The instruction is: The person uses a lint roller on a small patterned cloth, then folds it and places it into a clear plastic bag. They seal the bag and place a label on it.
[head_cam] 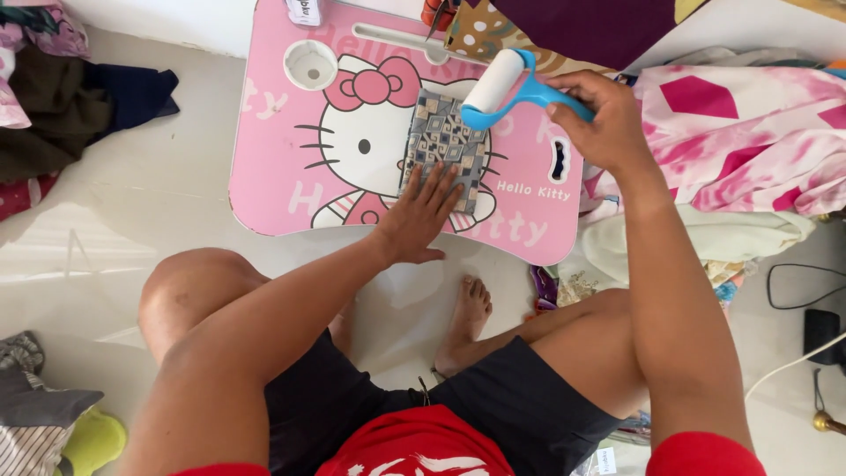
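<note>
Red shirt (414, 451) and dark shorts (493, 405) closest to the lens, knees spread wide, one bare foot (465, 319) flat on the pale floor (176, 203) between them. Just past the foot comes the left hand (421, 214), palm down, fingers spread flat, its grip open and pinning the near edge of a folded patterned cloth (443, 145) in grey, blue and tan. That cloth lies in the middle of a low pink table (273, 176) printed with a white cartoon cat, over the cat's face. Further out, the right hand (599, 115) is curled tight round the blue handle of a lint roller (498, 84), a full closed grip, with the white drum angled down and meeting the far right corner of the cloth. A round cup hole (310, 64) sits in the table's far left corner. Off to the right, a pink and white tie-dye fabric (749, 132) is heaped beside the table; dark clothes (62, 106) pile up on the left; a purple cloth (599, 26) lies beyond the table's far edge
</note>
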